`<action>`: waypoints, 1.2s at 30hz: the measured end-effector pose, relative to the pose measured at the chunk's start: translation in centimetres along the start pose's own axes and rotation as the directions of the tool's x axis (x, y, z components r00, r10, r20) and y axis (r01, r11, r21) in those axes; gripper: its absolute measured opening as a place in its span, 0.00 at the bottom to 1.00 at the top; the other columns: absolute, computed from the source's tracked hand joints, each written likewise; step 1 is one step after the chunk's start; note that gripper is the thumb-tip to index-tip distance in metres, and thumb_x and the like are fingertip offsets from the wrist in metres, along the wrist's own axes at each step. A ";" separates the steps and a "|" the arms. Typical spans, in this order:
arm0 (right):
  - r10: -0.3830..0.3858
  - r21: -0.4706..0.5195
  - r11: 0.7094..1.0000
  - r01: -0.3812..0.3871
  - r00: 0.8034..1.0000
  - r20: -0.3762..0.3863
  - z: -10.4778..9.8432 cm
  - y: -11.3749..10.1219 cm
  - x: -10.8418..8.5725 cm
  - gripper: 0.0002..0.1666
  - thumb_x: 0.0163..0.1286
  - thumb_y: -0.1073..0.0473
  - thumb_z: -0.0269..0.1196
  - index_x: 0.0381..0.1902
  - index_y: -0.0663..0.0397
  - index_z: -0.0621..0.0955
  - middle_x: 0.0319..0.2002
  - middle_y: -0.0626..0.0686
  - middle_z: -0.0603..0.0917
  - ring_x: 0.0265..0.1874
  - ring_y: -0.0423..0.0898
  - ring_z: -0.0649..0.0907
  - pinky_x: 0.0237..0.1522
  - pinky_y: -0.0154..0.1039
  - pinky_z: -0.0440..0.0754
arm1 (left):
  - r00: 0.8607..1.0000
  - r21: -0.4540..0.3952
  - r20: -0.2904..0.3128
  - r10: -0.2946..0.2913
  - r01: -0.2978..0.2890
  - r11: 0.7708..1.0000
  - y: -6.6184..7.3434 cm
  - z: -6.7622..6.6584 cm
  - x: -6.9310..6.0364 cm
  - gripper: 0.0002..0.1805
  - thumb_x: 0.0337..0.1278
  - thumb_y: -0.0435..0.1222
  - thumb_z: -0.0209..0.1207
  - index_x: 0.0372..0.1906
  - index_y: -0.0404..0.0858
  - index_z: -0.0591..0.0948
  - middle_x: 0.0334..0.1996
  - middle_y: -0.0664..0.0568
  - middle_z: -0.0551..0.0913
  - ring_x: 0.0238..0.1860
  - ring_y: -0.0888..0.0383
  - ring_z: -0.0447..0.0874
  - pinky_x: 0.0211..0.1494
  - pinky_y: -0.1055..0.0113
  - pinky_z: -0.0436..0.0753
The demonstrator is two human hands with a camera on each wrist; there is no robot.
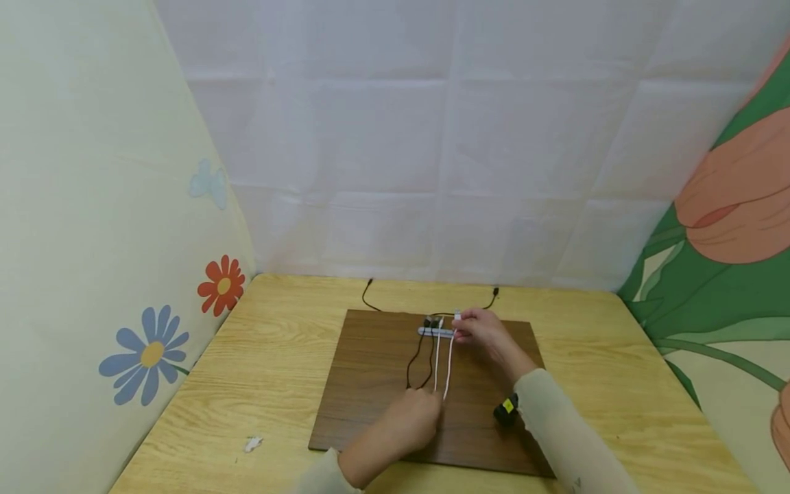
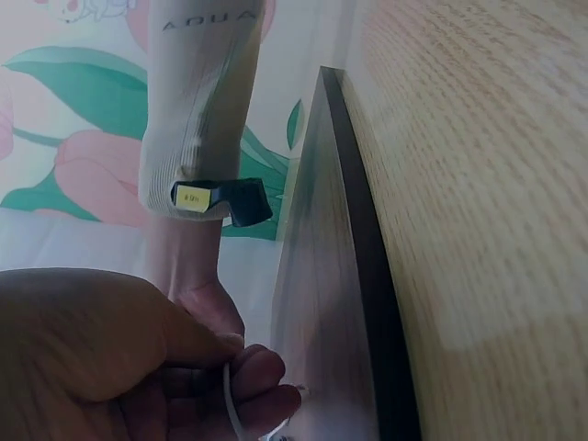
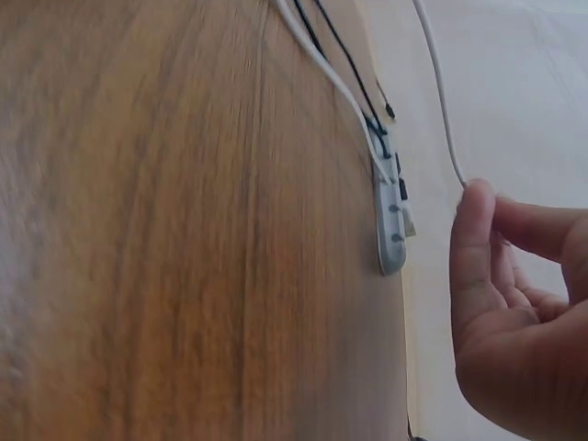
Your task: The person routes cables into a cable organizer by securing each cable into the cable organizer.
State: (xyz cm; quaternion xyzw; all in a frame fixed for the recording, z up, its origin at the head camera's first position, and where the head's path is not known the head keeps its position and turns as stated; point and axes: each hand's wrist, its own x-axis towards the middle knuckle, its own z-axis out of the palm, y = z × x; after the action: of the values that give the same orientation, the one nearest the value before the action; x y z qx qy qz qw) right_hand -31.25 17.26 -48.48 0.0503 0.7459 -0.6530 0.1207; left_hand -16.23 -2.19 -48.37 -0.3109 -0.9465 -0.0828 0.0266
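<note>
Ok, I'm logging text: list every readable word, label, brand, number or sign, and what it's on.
"AQUA", second letter unclear: on the right sleeve.
Yellow label on the black device at that sleeve's end: too small and blurred to read.
Nothing else readable.

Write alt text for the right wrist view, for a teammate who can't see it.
The right hand pinches a white cord between fingers and thumb, apart from a pale cord holder at the edge of a brown wooden board. Another white cord and black cords run to the holder.
</note>
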 end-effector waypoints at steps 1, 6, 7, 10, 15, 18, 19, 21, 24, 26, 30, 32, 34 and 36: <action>0.006 -0.003 1.000 -0.006 1.000 0.008 -0.1 0.0 0.2 0.11 0.72 0.71 0.61 0.48 0.73 0.73 0.31 0.55 0.85 0.26 0.41 0.85 0.34 0.36 0.87 | 1.000 0.004 -0.009 0.002 -0.002 1.000 0.0 0.0 0.0 0.07 0.53 0.30 0.66 0.27 0.42 0.80 0.24 0.52 0.82 0.26 0.55 0.84 0.24 0.64 0.79; 0.031 -0.032 0.999 -0.029 0.998 0.058 -0.4 0.0 0.6 0.07 0.72 0.74 0.60 0.45 0.74 0.74 0.31 0.56 0.86 0.28 0.43 0.86 0.34 0.36 0.87 | 0.999 0.019 -0.050 0.000 0.001 1.000 0.1 0.1 -0.1 0.08 0.50 0.30 0.67 0.27 0.42 0.79 0.22 0.52 0.83 0.25 0.54 0.84 0.23 0.64 0.79; 0.034 -0.036 0.999 -0.032 0.997 0.064 -0.5 0.0 0.6 0.07 0.71 0.74 0.60 0.44 0.74 0.74 0.31 0.56 0.86 0.28 0.43 0.86 0.34 0.36 0.87 | 0.999 0.027 -0.048 -0.002 0.004 1.000 0.2 0.1 -0.1 0.07 0.50 0.30 0.67 0.27 0.42 0.79 0.22 0.52 0.83 0.25 0.54 0.84 0.24 0.64 0.79; 0.029 -0.074 0.997 -0.024 0.997 0.070 -0.5 0.1 0.7 0.09 0.71 0.73 0.61 0.45 0.74 0.74 0.31 0.55 0.86 0.28 0.42 0.86 0.34 0.35 0.86 | 0.999 0.035 -0.036 -0.012 0.013 0.999 0.2 0.2 0.0 0.06 0.50 0.30 0.67 0.29 0.41 0.80 0.23 0.51 0.83 0.25 0.54 0.84 0.25 0.64 0.80; -0.034 -0.219 0.975 0.044 0.998 0.047 -0.3 0.4 1.0 0.13 0.69 0.70 0.65 0.47 0.72 0.76 0.34 0.57 0.87 0.27 0.42 0.86 0.32 0.36 0.86 | 0.999 0.044 -0.010 -0.035 0.035 0.998 0.5 0.6 0.2 0.04 0.54 0.32 0.68 0.32 0.38 0.82 0.25 0.49 0.84 0.25 0.53 0.83 0.24 0.64 0.80; -0.076 -0.335 0.938 0.083 0.997 0.034 0.0 0.7 1.3 0.13 0.68 0.68 0.67 0.47 0.70 0.78 0.35 0.58 0.88 0.27 0.41 0.86 0.31 0.36 0.86 | 0.999 0.086 -0.013 -0.043 0.044 0.995 0.8 0.8 0.3 0.05 0.54 0.33 0.68 0.32 0.39 0.82 0.25 0.50 0.84 0.25 0.54 0.83 0.25 0.65 0.80; -0.083 -0.364 0.927 0.087 0.996 0.028 0.2 0.7 1.4 0.13 0.68 0.68 0.67 0.47 0.69 0.78 0.35 0.58 0.88 0.26 0.41 0.85 0.31 0.36 0.86 | 0.999 0.099 -0.014 -0.046 0.048 0.994 0.9 0.9 0.4 0.05 0.54 0.34 0.67 0.31 0.40 0.81 0.25 0.50 0.84 0.25 0.55 0.83 0.26 0.65 0.80; -0.094 -0.414 0.906 0.092 0.995 0.015 0.4 0.8 1.5 0.12 0.67 0.67 0.68 0.45 0.68 0.79 0.34 0.57 0.88 0.25 0.41 0.85 0.30 0.36 0.85 | 0.999 0.135 -0.025 -0.039 0.042 0.990 1.1 1.1 0.5 0.05 0.53 0.35 0.67 0.30 0.41 0.81 0.24 0.51 0.83 0.25 0.55 0.82 0.27 0.66 0.80; -0.108 -0.469 0.879 0.091 0.994 -0.009 0.6 0.9 1.5 0.12 0.66 0.66 0.69 0.43 0.66 0.79 0.33 0.56 0.87 0.24 0.41 0.84 0.30 0.35 0.84 | 0.999 0.167 -0.038 -0.031 0.037 0.985 1.4 1.4 0.5 0.06 0.51 0.35 0.68 0.29 0.41 0.81 0.24 0.52 0.83 0.25 0.56 0.82 0.26 0.66 0.79; -0.117 -0.499 0.862 0.090 0.993 -0.024 0.8 0.9 1.6 0.11 0.66 0.64 0.69 0.42 0.64 0.80 0.33 0.55 0.87 0.25 0.42 0.83 0.30 0.35 0.83 | 0.999 0.184 -0.043 -0.029 0.036 0.982 1.5 1.6 0.5 0.06 0.50 0.36 0.68 0.28 0.42 0.81 0.23 0.52 0.83 0.24 0.57 0.81 0.25 0.66 0.78; -0.137 -0.549 0.830 0.095 0.990 -0.036 1.0 0.8 1.6 0.11 0.67 0.61 0.70 0.41 0.62 0.81 0.32 0.55 0.85 0.25 0.44 0.83 0.29 0.36 0.81 | 0.998 0.179 -0.021 -0.058 0.060 0.982 1.8 1.6 0.6 0.06 0.51 0.37 0.68 0.28 0.42 0.81 0.24 0.52 0.83 0.25 0.56 0.82 0.24 0.65 0.79; -0.140 -0.558 0.824 0.095 0.989 -0.038 1.0 0.8 1.7 0.11 0.67 0.61 0.70 0.40 0.62 0.81 0.32 0.54 0.85 0.25 0.44 0.83 0.28 0.36 0.81 | 0.998 0.179 -0.007 -0.068 0.068 0.981 2.0 1.5 0.6 0.06 0.52 0.37 0.68 0.29 0.42 0.82 0.24 0.51 0.83 0.26 0.56 0.83 0.25 0.65 0.80; -0.139 -0.567 0.819 0.089 0.989 -0.045 1.0 0.9 1.8 0.10 0.67 0.61 0.70 0.40 0.61 0.81 0.32 0.54 0.84 0.25 0.44 0.82 0.28 0.35 0.81 | 0.997 0.187 0.002 -0.072 0.070 0.980 2.2 1.5 0.7 0.06 0.53 0.38 0.68 0.30 0.42 0.82 0.24 0.51 0.83 0.27 0.55 0.83 0.27 0.64 0.81; -0.135 -0.571 0.817 0.081 0.990 -0.052 1.0 1.0 1.9 0.10 0.66 0.60 0.71 0.40 0.60 0.81 0.32 0.53 0.84 0.25 0.44 0.82 0.28 0.35 0.80 | 0.997 0.196 0.006 -0.075 0.072 0.978 2.3 1.5 0.7 0.06 0.54 0.38 0.67 0.31 0.42 0.82 0.25 0.51 0.83 0.27 0.55 0.83 0.28 0.64 0.81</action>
State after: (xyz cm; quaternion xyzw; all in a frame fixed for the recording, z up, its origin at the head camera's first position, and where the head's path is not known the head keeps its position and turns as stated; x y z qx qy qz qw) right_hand -32.74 16.26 -49.99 -0.0008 0.9126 -0.4045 0.0594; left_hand -15.43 0.26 -49.47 -0.2722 -0.9610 0.0119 0.0479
